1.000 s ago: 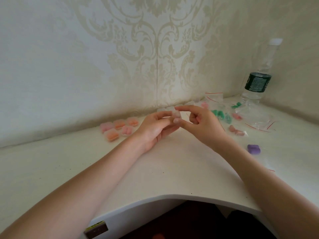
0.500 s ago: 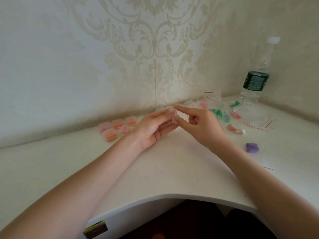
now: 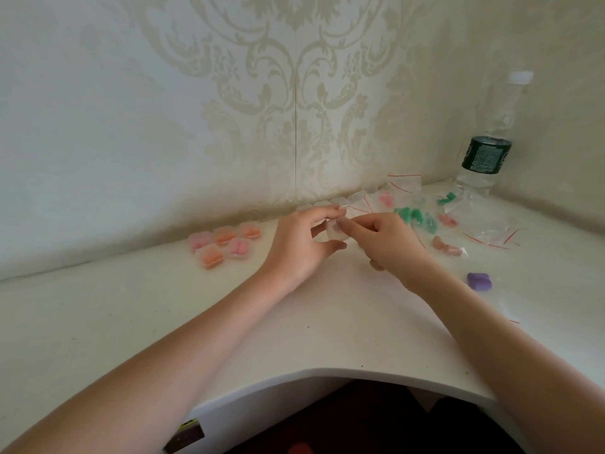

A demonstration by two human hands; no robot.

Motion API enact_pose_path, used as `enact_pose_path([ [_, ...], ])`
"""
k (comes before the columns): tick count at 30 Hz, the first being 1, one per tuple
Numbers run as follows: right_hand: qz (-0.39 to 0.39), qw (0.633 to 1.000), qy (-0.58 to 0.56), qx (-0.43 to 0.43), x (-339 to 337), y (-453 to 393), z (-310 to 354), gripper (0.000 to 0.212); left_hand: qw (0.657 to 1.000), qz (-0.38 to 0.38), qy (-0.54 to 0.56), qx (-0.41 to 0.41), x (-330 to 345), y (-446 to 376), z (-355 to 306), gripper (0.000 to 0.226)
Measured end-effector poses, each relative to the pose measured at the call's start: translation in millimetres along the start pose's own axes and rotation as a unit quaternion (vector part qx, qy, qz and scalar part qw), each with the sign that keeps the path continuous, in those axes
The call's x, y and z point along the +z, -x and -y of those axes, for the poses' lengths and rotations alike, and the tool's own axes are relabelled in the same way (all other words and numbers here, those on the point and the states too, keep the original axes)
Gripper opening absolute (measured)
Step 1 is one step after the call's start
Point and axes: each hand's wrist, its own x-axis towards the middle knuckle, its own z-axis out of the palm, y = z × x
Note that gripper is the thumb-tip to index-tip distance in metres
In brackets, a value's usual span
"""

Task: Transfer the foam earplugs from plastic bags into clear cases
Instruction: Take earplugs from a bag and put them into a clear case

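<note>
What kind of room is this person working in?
Probably a room at home, not a workshop: ornate damask wallpaper, a white corner desk and a water bottle beside small bags of earplugs.

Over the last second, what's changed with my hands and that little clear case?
The left hand now pinches the clear case between fingers and thumb, more opened out than before. The right hand has lowered, its index fingertip on the case. The filled cases, bagged earplugs and bottle haven't moved.

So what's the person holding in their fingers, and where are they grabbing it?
A small clear case. The left hand pinches its edges between fingers above and thumb below; the right hand grips its right side.
</note>
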Motion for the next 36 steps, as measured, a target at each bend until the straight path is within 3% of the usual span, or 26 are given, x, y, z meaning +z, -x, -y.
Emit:
enact_pose_path([
  [5, 0.061, 0.987, -0.142, 0.054, -3.2, -0.3, 1.8, 0.042, 0.999, -0.016, -0.018, 0.028, -3.5, -3.0, 0.0, 0.047],
  [13, 0.004, 0.998, 0.039, -0.047, 4.3, 0.2, -1.5, 0.033, 0.994, 0.016, -0.087, 0.059, -2.7, -0.4, -0.7, 0.047],
  [18, -0.017, 1.0, 0.012, -0.01, -0.3, -4.8, -5.4, 0.03, 0.997, 0.008, -0.063, 0.044, 1.5, 0.7, -9.4, 0.043],
  [24, -0.078, 0.996, 0.024, -0.023, -1.2, -4.1, -6.6, 0.03, 0.986, -0.031, 0.09, -0.138, -3.0, -3.5, -7.7, 0.033],
  [27, -0.068, 0.995, 0.066, -0.038, -2.3, -5.8, -6.9, 0.027, 0.942, 0.016, 0.216, -0.255, -4.0, -1.9, -8.9, 0.03],
  [31, -0.055, 0.993, 0.101, 0.009, -1.4, -10.3, -11.5, 0.023, 0.872, 0.059, 0.34, -0.347, -6.2, -3.5, -18.2, 0.048],
  [34, -0.031, 0.99, -0.077, 0.11, -3.7, -14.2, -4.4, 0.028, 0.86, 0.065, 0.346, -0.369, -7.5, -5.7, -19.1, 0.044],
  [36, -0.04, 0.975, -0.184, 0.119, -9.8, -15.4, 0.9, 0.033, 0.849, 0.035, 0.357, -0.389, -7.3, -6.8, -17.1, 0.035],
])
